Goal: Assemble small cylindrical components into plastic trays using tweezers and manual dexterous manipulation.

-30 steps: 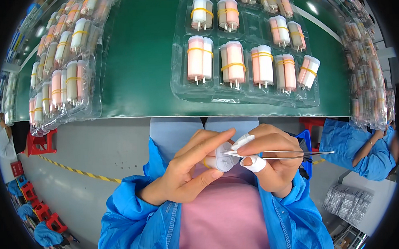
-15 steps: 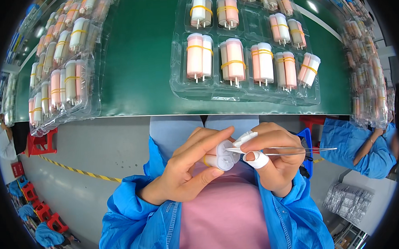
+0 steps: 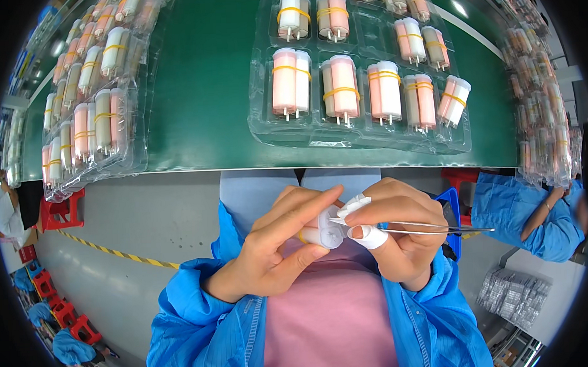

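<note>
Tweezers [image 3: 461, 229] had dipped at the tail toward six o'clock, pinched in the right hand [image 3: 409, 247], pointing nine o'clock at tubes [image 3: 333, 235] clamped in the left hand [image 3: 271, 241].

The left hand [image 3: 270, 249] covers much of the cylinder bundle [image 3: 331, 234], hiding its far end. The right hand [image 3: 405, 228] hides the middle of the tweezers [image 3: 457, 229]; their tips are too small to tell whether they touch the bundle's end. A blue bin [image 3: 451, 202] is partly covered by the same hand and its sleeve. The top edge cuts off the surface [image 3: 200, 90], the clear tray [image 3: 292, 135] and its farthest cylinders. The pink shirt [image 3: 327, 312] runs out below. At right, a co-worker's head blurs into the dark rim, and the contents of the clear packs [image 3: 515, 297] are indistinct.
</note>
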A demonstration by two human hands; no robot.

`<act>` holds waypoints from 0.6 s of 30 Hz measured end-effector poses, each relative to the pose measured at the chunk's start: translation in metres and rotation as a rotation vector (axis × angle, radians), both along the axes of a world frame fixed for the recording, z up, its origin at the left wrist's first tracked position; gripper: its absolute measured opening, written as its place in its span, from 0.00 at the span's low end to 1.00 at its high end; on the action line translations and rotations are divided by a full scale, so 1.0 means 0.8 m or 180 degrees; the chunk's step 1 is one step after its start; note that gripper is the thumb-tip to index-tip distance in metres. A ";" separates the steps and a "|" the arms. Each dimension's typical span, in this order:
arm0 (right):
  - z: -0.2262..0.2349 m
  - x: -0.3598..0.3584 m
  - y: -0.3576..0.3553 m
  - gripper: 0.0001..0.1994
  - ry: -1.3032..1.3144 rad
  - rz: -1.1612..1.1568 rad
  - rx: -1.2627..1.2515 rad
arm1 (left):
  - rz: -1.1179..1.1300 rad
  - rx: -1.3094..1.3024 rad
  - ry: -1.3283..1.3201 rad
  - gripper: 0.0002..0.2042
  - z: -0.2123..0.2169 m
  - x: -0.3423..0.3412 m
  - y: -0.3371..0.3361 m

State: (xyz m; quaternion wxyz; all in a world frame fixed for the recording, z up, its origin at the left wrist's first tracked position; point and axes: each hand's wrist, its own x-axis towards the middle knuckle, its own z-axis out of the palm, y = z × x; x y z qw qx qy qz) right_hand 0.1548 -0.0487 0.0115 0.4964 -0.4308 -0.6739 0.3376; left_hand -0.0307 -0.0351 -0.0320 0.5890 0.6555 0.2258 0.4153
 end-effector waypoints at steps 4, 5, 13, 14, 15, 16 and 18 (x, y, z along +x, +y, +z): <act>0.001 -0.001 -0.002 0.08 -0.0001 -0.0029 -0.0024 | 0.0022 0.0222 0.0068 0.29 0.000 -0.002 0.004; 0.002 -0.002 -0.002 0.08 -0.0037 -0.0037 -0.0015 | 0.0030 0.0236 0.0087 0.29 0.001 -0.002 0.004; 0.010 -0.002 0.001 0.10 -0.0664 0.0050 0.0353 | 0.0192 0.0531 0.0429 0.28 0.000 0.000 0.003; 0.012 -0.004 0.000 0.10 -0.0813 0.0019 0.0419 | 0.0216 0.0555 0.0465 0.28 -0.001 0.000 0.003; 0.013 -0.005 0.000 0.10 -0.0956 -0.0012 0.0488 | 0.0209 0.0446 0.0376 0.28 -0.002 0.000 0.003; 0.011 -0.004 -0.002 0.10 -0.0630 -0.0062 0.0319 | 0.0202 0.0337 0.0287 0.28 -0.002 0.001 0.003; 0.002 0.000 -0.005 0.10 0.0019 -0.0146 -0.0013 | 0.0171 0.0124 0.0101 0.28 -0.001 0.001 0.002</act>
